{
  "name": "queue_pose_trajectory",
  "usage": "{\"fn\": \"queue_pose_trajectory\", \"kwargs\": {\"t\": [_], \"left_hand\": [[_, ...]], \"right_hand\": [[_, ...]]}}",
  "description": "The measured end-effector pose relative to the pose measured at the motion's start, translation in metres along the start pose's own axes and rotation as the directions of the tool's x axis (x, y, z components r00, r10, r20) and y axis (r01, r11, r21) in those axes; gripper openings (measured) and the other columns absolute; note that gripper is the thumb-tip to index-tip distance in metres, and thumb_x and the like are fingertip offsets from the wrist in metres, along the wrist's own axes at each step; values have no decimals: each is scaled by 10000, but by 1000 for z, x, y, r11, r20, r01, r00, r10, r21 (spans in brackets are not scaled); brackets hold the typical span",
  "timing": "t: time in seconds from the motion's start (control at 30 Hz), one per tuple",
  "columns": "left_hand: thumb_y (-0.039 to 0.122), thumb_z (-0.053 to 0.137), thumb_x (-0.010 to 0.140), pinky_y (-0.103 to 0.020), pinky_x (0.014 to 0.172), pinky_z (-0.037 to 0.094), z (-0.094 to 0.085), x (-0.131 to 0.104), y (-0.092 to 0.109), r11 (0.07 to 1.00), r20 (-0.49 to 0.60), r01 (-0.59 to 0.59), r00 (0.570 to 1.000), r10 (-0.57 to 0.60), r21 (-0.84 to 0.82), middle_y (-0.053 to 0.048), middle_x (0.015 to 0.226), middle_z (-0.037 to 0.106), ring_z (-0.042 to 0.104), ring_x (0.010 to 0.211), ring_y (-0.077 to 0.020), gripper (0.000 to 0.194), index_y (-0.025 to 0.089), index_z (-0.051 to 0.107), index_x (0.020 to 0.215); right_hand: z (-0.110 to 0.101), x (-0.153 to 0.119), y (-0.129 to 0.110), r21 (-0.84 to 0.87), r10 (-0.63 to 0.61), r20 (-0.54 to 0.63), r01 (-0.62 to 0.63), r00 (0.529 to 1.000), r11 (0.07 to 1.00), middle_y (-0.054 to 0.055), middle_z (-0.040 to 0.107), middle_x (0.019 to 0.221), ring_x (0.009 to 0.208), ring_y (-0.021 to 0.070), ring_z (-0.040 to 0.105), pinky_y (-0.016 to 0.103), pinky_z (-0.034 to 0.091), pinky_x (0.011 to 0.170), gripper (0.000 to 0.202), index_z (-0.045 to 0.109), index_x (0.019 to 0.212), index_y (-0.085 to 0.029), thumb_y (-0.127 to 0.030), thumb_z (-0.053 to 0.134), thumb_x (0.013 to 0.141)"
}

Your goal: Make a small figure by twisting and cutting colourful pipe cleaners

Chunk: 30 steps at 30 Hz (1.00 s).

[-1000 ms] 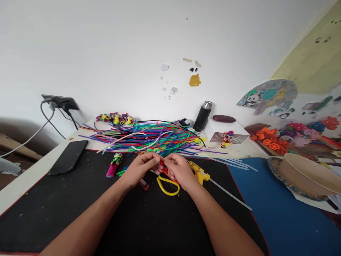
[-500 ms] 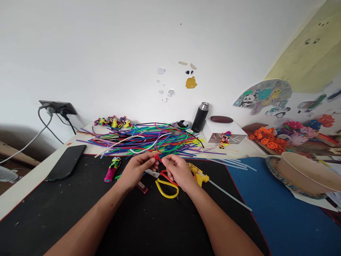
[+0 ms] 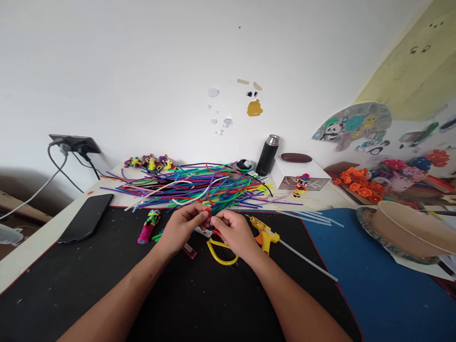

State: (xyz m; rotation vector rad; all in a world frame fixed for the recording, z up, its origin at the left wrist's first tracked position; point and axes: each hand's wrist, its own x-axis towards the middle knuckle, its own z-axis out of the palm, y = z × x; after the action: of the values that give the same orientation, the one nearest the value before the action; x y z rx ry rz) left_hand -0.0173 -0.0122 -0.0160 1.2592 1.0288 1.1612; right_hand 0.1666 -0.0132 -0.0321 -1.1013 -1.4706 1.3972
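Between my fingertips, over the black mat (image 3: 171,304), is a small red fuzzy piece (image 3: 207,212). My left hand (image 3: 182,227) pinches it between thumb and fingers. My right hand (image 3: 233,232) is closed beside it, fingertips nearly touching those of my left; what it grips, if anything, is too small to make out. Yellow-handled scissors (image 3: 223,261) lie beneath my hands, partly covered. Right of my right hand rests a yellow glue gun (image 3: 265,233) with a clear glue stick. A pink and green figure (image 3: 148,228) lies left of my left hand.
Colourful pipe cleaners (image 3: 192,185) pile up behind my hands. A phone (image 3: 86,217) lies at the left. A black flask (image 3: 268,156) and a white box (image 3: 301,175) stand at the back, with a large bowl (image 3: 413,230) at the right.
My right hand has shifted slightly left, its fingertips closer to my left hand, uncovering more of the glue gun. The view has moved a little.
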Motion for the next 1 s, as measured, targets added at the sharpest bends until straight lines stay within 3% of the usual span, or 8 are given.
{"fn": "queue_pose_trajectory", "kwargs": {"t": [0.17,0.6,0.8,0.9,1.0], "left_hand": [[545,837,779,-291,654,537,2,-2,2,994,-76,-31,996,39,108,-29,723,731,653,655,-177,402,172,768,912],[517,870,746,-299,638,541,3,-1,0,998,-108,-41,993,47,57,-37,707,739,646,638,-180,368,176,796,863],[524,886,736,-307,673,543,-7,4,-3,997,-152,-64,986,68,32,-46,746,762,678,688,-199,391,182,790,900],[533,877,748,-309,687,546,-13,8,-5,995,-212,-96,972,98,21,-46,749,766,681,697,-201,390,183,783,893],[546,890,722,-308,692,554,-16,10,-5,995,-238,-93,968,82,-35,-50,751,771,696,718,-209,422,179,781,899]], "right_hand": [[0,-1,-6,59,18,-16,-17,1000,998,-57,476,560,428,93,376,230,266,418,316,637,776,-214,-502,711,885],[3,1,-8,142,73,-21,-69,997,987,-95,415,465,343,83,359,219,239,353,324,605,751,-221,-504,718,861],[6,2,-6,156,59,-52,-50,997,986,-94,435,468,337,82,353,224,245,358,359,618,750,-212,-549,711,829],[5,-4,-9,102,46,-73,-38,996,994,-90,438,473,356,95,370,236,273,384,347,626,764,-213,-544,679,856],[-2,-16,-17,-109,-7,-59,0,998,994,-68,493,514,423,112,434,246,324,458,299,661,795,-213,-485,648,917]]}}
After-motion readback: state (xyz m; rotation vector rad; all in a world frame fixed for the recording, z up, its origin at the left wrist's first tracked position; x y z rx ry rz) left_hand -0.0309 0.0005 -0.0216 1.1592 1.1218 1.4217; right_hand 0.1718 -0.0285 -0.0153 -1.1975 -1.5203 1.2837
